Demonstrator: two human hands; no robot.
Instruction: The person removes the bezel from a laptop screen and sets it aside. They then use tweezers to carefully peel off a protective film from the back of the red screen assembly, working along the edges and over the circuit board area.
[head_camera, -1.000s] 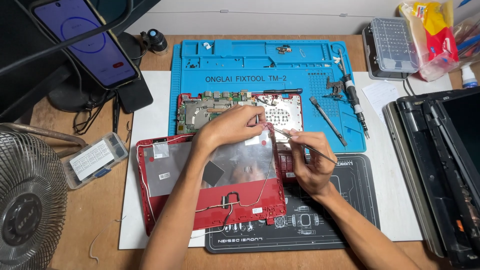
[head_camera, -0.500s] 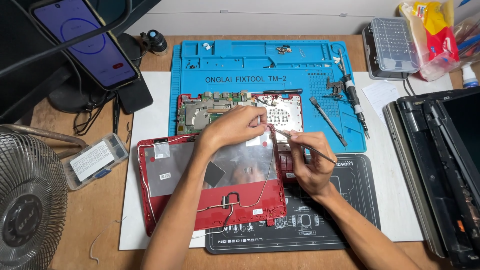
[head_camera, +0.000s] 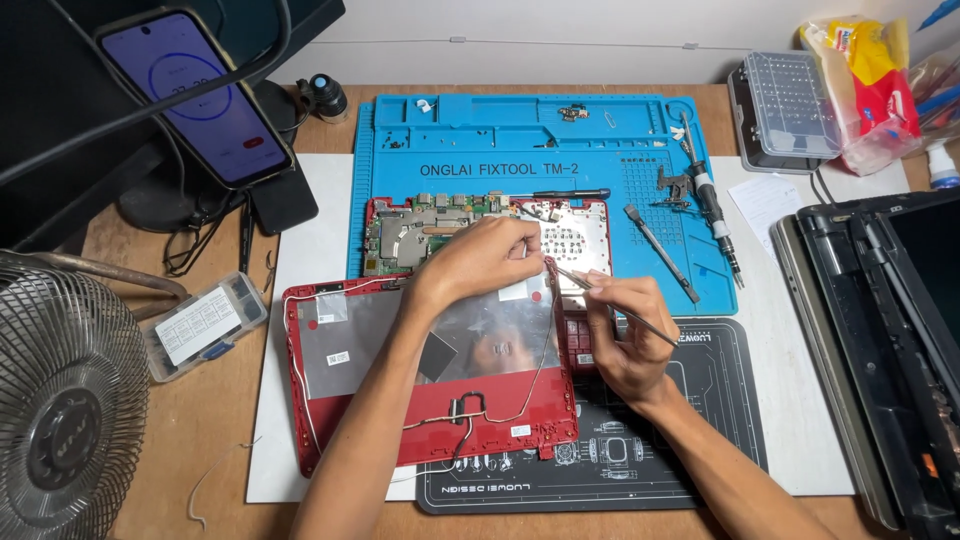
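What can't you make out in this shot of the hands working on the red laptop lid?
Head view only:
- What the left hand pinches at the corner of the red lid: hidden by its fingers.
- The tip of the tweezers in the right hand: too small to tell what it touches.
- The circuit board: partly covered by the left hand.
- The fan and the black laptop: cut off by the frame edges.

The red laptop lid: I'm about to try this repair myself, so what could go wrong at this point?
The tweezers in the right hand point at the top right corner of the red lid, where the left hand pinches; a slip might nick the thin wire running down that edge. The open circuit board lies just behind, so a sudden jerk could perhaps scrape it.
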